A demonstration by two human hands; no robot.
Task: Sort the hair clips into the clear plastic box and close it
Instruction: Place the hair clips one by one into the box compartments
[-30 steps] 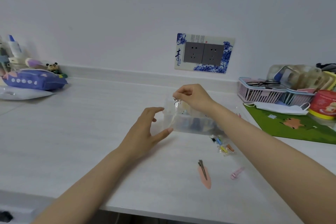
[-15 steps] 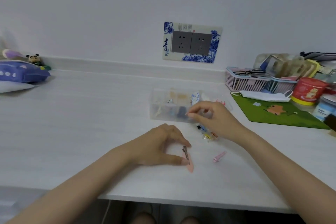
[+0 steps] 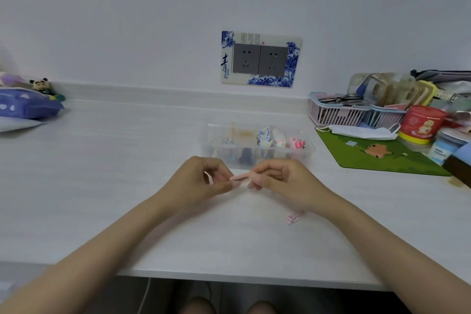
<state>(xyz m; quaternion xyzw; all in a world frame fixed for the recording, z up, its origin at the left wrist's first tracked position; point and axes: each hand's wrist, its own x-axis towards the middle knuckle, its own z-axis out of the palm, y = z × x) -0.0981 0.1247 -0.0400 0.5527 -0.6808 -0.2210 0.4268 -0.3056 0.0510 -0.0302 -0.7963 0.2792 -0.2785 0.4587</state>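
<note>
Left hand [image 3: 201, 181]: curled at the fingers [image 3: 221, 182], pinching the left end of the pink hair clip [image 3: 242, 177].
Right hand [image 3: 285, 181]: curled at the fingers [image 3: 262, 168], clamped on the right end of the same clip.
Pink hair clip: held roughly level between the two sets of fingers, clear of the bench [image 3: 114, 173].
Clear plastic box [image 3: 309, 154]: just beyond the fingers, resting on the bench, open at the top, with several small clips inside.
Small pink clip [image 3: 292, 219]: on the bench, nearer than the fingers and to their right, partly hidden beneath the right wrist.
Green mat [image 3: 382, 160]: well to the right of the fingers, with a face mask [image 3: 362, 131] on its far edge.
Wall socket [image 3: 260, 58]: on the wall, straight beyond the fingers.
Purple pouch [image 3: 28, 107]: far left of the fingers, at the back of the bench.
</note>
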